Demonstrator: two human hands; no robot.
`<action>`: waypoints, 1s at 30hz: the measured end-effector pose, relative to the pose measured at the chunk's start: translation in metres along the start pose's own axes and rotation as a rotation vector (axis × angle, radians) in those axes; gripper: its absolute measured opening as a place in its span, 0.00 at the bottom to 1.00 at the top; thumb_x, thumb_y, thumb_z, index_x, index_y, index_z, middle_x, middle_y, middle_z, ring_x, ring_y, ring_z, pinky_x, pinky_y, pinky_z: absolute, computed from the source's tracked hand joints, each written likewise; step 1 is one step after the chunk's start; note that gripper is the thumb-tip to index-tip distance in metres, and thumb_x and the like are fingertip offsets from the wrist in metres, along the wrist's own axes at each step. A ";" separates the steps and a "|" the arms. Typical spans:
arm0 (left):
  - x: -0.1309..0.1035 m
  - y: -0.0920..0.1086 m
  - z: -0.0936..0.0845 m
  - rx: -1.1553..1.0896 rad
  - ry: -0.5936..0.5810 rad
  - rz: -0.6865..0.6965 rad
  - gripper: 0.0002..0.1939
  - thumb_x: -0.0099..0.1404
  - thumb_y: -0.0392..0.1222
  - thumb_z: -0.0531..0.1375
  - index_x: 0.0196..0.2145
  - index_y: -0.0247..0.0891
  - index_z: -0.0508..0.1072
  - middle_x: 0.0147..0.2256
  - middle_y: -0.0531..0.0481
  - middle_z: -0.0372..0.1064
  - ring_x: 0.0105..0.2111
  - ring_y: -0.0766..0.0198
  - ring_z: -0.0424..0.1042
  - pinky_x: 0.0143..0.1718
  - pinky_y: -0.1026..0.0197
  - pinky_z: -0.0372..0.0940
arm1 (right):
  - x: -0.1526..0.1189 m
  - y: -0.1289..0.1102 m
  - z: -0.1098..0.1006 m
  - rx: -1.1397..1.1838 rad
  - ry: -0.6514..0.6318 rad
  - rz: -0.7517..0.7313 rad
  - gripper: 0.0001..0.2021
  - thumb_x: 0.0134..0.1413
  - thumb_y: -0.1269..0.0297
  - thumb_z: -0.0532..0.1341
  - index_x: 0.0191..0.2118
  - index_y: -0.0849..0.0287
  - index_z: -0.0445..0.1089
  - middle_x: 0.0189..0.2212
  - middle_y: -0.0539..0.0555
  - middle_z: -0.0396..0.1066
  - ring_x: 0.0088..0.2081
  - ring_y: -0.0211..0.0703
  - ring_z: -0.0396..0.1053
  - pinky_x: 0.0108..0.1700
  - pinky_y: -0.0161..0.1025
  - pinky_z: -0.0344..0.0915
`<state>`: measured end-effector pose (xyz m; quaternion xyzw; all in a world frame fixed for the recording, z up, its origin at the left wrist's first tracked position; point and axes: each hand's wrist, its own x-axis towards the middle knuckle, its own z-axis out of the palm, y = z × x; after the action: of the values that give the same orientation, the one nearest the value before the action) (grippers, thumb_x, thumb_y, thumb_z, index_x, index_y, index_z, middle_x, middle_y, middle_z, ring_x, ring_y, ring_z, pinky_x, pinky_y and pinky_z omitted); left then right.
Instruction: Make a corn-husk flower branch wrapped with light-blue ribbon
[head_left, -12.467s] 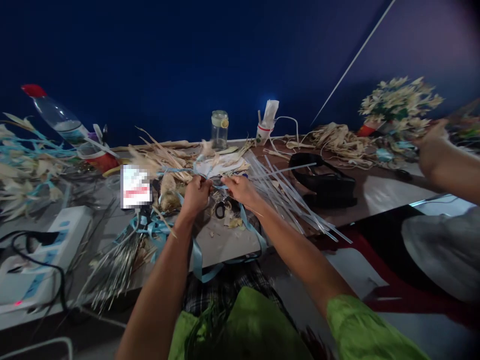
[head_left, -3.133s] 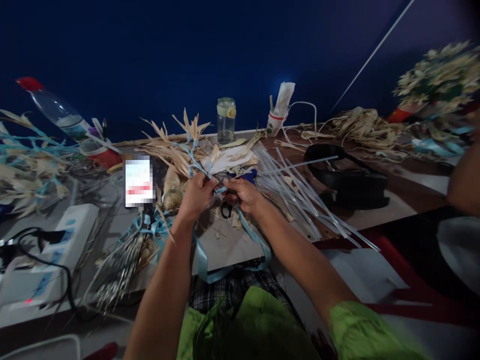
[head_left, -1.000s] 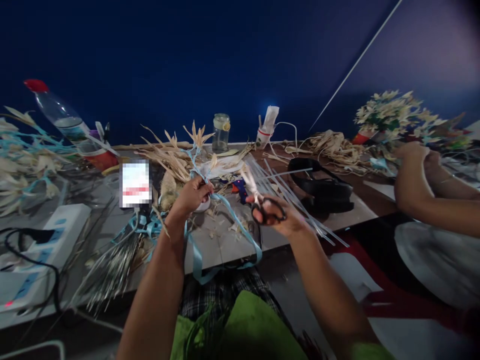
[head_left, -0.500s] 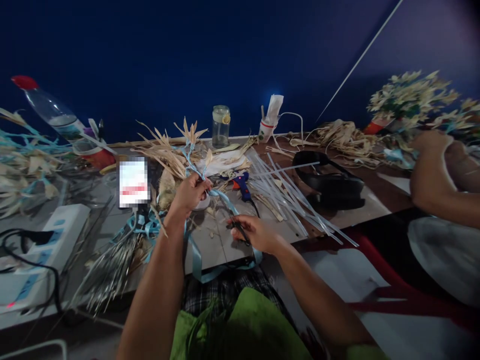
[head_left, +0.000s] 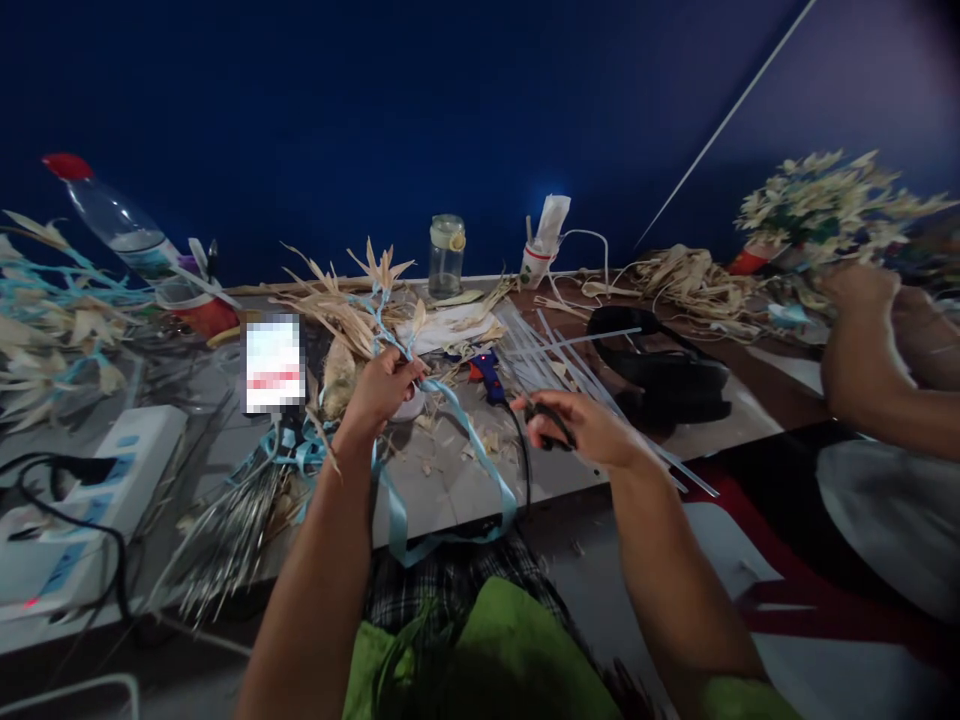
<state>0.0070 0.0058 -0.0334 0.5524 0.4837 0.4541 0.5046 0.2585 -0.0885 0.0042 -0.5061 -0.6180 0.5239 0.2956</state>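
Left hand (head_left: 386, 388) tight on a blue-wrapped stem (head_left: 386, 333) — right hand (head_left: 589, 428) around black-handled scissors (head_left: 558, 421), near a glue gun (head_left: 490, 380)

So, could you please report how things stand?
Left hand pinching blue-wrapped stem; blue ribbon hanging from it. Right hand holding scissors, off the ribbon. Glue gun lying between hands.

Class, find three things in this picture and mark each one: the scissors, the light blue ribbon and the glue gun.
Scissors (head_left: 561, 421): head view, on the black handle.
Light blue ribbon (head_left: 478, 446): head view, on its sloping stretch.
Glue gun (head_left: 490, 378): head view, on its blue body.
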 end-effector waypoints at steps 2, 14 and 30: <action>0.001 -0.001 0.000 0.009 -0.020 0.010 0.08 0.52 0.42 0.60 0.24 0.36 0.65 0.18 0.55 0.61 0.14 0.74 0.56 0.15 0.69 0.48 | 0.013 -0.003 -0.002 -0.154 0.085 0.022 0.24 0.47 0.51 0.60 0.46 0.64 0.66 0.23 0.52 0.69 0.26 0.38 0.66 0.30 0.35 0.60; -0.006 0.011 -0.002 0.021 -0.017 0.032 0.10 0.53 0.44 0.59 0.23 0.36 0.64 0.17 0.57 0.57 0.13 0.74 0.52 0.14 0.68 0.45 | 0.084 -0.006 0.065 -1.051 0.178 0.094 0.18 0.51 0.59 0.56 0.45 0.65 0.65 0.39 0.64 0.72 0.44 0.53 0.69 0.44 0.41 0.62; -0.005 0.011 -0.003 0.001 0.003 0.031 0.11 0.53 0.47 0.60 0.24 0.37 0.64 0.18 0.58 0.59 0.14 0.74 0.53 0.17 0.67 0.47 | 0.088 -0.015 0.065 -0.631 0.156 0.003 0.12 0.48 0.72 0.54 0.38 0.60 0.73 0.38 0.58 0.74 0.42 0.46 0.70 0.42 0.34 0.62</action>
<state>0.0046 0.0011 -0.0223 0.5593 0.4764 0.4624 0.4964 0.1679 -0.0284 -0.0142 -0.6123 -0.7246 0.2666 0.1699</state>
